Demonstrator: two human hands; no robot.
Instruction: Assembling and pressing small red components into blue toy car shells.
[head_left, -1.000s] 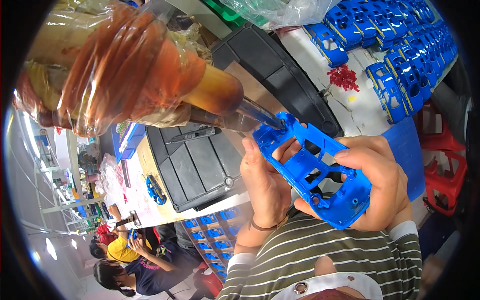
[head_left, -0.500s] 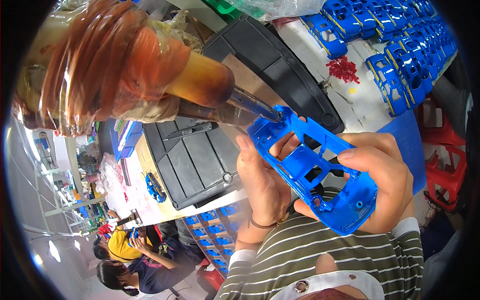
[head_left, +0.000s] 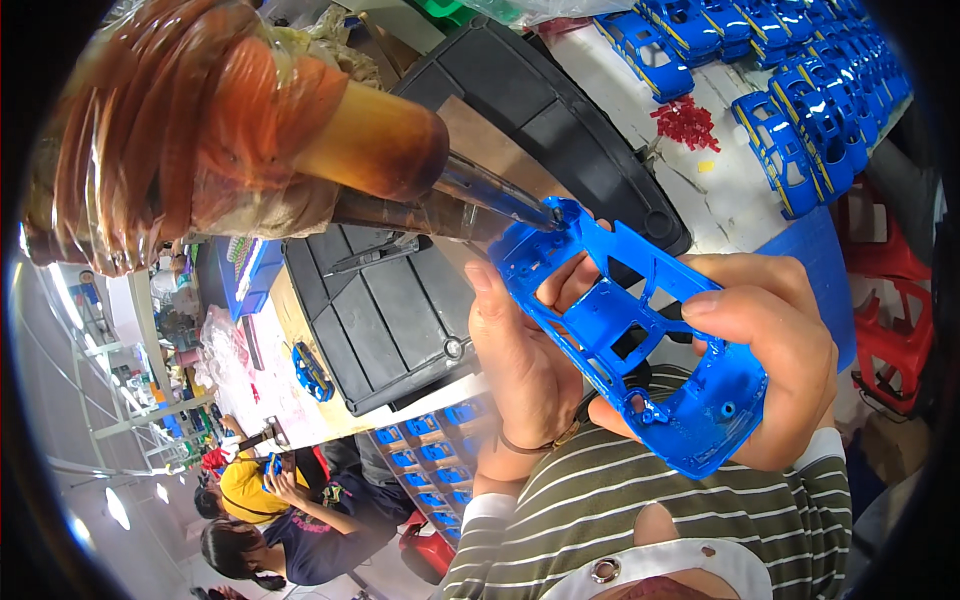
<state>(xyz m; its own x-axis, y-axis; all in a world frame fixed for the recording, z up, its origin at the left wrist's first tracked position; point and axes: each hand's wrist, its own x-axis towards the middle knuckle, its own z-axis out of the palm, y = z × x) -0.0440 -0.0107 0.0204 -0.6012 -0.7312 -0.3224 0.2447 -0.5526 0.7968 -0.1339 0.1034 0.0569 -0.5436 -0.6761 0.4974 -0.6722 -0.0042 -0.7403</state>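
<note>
Between my two hands is a blue plastic toy car body (head_left: pixel 602 308), its hollow inside facing up. My left hand (head_left: pixel 525 375) holds the far left part, thumb along the edge and fingertips showing through an opening. Around the near right end wraps my right hand (head_left: pixel 775 345), its thumb pressing on the inner side. A tool (head_left: pixel 395 142) with an amber end, wrapped in brown tape and clear film, reaches in from the upper left. Its thin metal rod (head_left: pixel 500 190) meets the far corner of the car body; whether it touches is hard to tell.
Black plastic panels (head_left: pixel 385 320) lie beneath the tool. Rows of blue car bodies (head_left: pixel 790 160) stand at the upper right, near small red pieces (head_left: pixel 686 125). A partitioned tray (head_left: pixel 430 455) holds blue parts. Red stools (head_left: pixel 890 345) are at right; two people sit at lower left.
The car body's near end has tilted slightly down and right with my right hand. The tool appears a little further left, its rod still at the same corner.
</note>
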